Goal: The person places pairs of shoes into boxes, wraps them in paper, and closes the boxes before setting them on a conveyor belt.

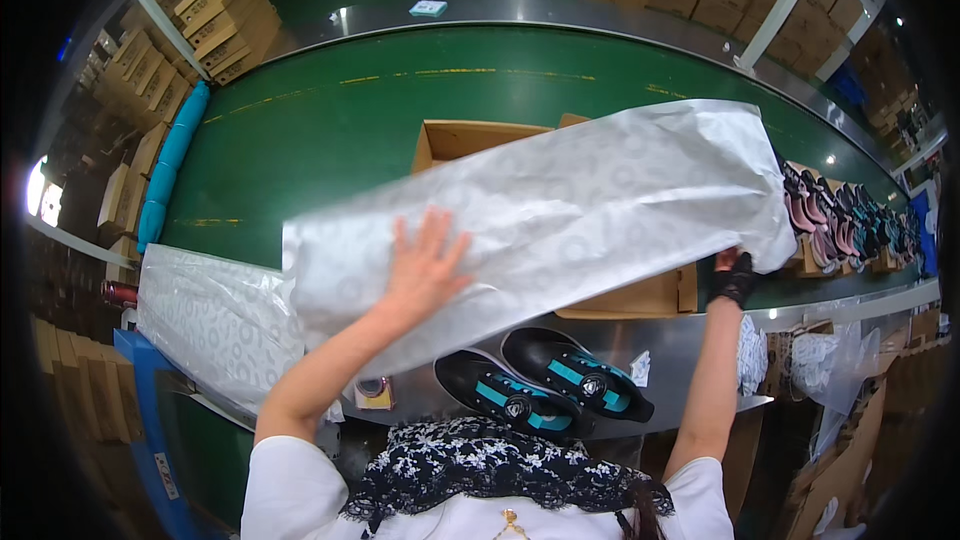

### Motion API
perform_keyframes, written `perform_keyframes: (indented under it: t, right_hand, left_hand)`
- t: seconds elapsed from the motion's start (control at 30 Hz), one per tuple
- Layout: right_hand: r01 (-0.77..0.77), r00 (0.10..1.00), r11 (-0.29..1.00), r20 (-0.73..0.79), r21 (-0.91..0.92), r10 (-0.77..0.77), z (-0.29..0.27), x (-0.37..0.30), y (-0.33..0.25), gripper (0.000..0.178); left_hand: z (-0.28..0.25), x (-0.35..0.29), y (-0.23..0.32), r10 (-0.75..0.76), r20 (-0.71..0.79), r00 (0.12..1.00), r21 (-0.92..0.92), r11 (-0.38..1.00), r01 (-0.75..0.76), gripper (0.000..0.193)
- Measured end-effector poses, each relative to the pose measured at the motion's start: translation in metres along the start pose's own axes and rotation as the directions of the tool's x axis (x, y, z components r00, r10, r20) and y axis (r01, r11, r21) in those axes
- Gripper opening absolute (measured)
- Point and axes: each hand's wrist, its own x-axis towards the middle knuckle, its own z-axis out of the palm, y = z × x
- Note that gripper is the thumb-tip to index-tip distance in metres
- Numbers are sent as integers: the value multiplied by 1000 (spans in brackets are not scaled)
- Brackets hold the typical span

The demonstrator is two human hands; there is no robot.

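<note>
A long sheet of thin pale-grey paper (600,190), printed with rings and creased toward its crumpled right end, stretches slantwise over an open brown cardboard box (470,138) on a smooth green belt (300,160); whether it touches the rim cannot be told. The left hand (425,265) lies flat on the sheet, slightly blurred, its fingers spread and holding nothing. The right hand (733,275), partly covered in black fabric, has its fingers bent around the sheet's lower right edge, gripping it. Just below, a pair of rounded black shoes (545,385) with teal straps and round dials sits side by side on the grey metal counter (680,340). At left lies more ring-printed paper (215,315), flat and glossy.
</note>
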Motion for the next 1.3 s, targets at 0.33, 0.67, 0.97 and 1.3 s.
perform_keyframes:
  t: [0.33, 0.67, 0.97, 1.3]
  right_hand:
    - [22, 997, 872, -55, -488, -56, -34, -117, -70, 40]
    - [977, -68, -148, 883, 153, 465, -50, -343, 20, 13]
    - [983, -31, 167, 839, -72, 542, 42, -330, -26, 19]
    - [604, 670, 324, 684, -728, 289, 130, -220, 116, 30]
  left_hand:
    - [34, -41, -97, -636, 326, 699, -652, 384, 654, 58]
    - [71, -1, 24, -408, 377, 832, -902, 41, 429, 23]
    - [71, 15, -97, -515, -8, 857, -834, 477, 278, 17]
    - [-50, 66, -112, -380, 355, 854, -904, 93, 417, 27]
